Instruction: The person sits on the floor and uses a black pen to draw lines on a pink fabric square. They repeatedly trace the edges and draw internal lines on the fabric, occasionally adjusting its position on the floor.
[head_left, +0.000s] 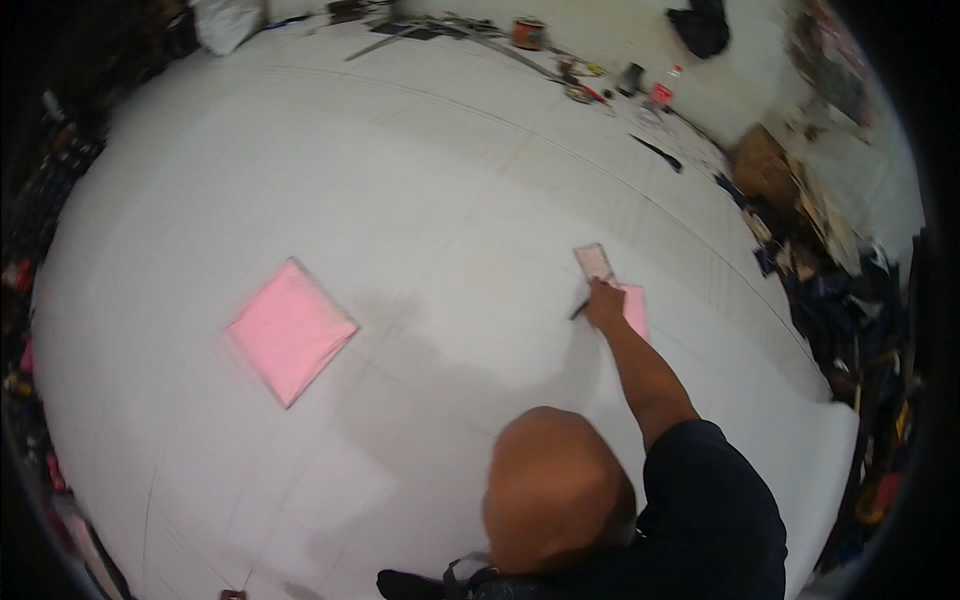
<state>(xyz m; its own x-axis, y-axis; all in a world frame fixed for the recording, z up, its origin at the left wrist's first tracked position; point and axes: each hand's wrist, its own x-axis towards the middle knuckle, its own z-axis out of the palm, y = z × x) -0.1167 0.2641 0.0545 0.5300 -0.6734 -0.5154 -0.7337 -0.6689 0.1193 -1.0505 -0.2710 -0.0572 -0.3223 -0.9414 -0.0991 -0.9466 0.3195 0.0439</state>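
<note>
My right arm reaches forward from a short dark sleeve, with my right hand [604,305] over two small pieces at the right of the white sheet [450,200]. One is a pale pinkish rectangle [593,260] just beyond my fingers. The other is a brighter pink piece [636,308], partly hidden by the hand. A slim black pen-like thing [578,311] sticks out to the left from my closed fingers; its kind is too small to tell. Farther left lies a flat pink square piece [291,332], turned cornerwise, slightly blurred. My left hand does not show.
Along the far wall lie metal strips [505,55], an orange tin [528,34] and a clear bottle [662,95] with a red label. A thin black tool [657,153] rests nearer. Cardboard [762,165] and scraps crowd the right edge; a white bag [228,25] stands far left.
</note>
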